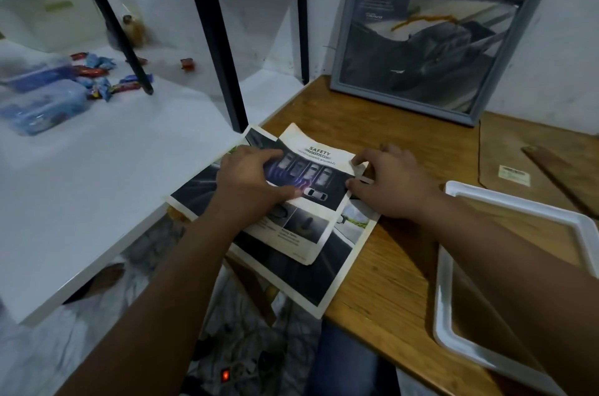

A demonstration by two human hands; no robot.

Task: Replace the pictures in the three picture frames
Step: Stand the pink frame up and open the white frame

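pictures first: a small printed sheet (303,201) headed "safety", showing parked cars, lies on top of a larger car print (327,269), and both sit at the near left corner of the wooden table (389,292), the larger one hanging over the edge. left hand (249,181) is spread on the small sheet's left half, fingers nearly straight, pressing flat, so that grip is wide and holds nothing. right hand (389,183) is at the sheet's right edge, fingers bent down onto the paper with the thumb near the margin; whether that grip pinches the sheet or only rests on it, cannot tell.

around them: a grey picture frame (434,49) leans upright against the wall at the back of the table, a dark car picture inside it. a white frame (518,211) lies flat at the right, partly under the right forearm, with wood showing through its opening. beyond it a brown backing board (505,149) lies flat. off to the left, a white surface (97,175) carries sweets in wrappers (100,78), blue plastic boxes (42,104) and the legs of a black rack (210,39), one leg standing just behind the prints.
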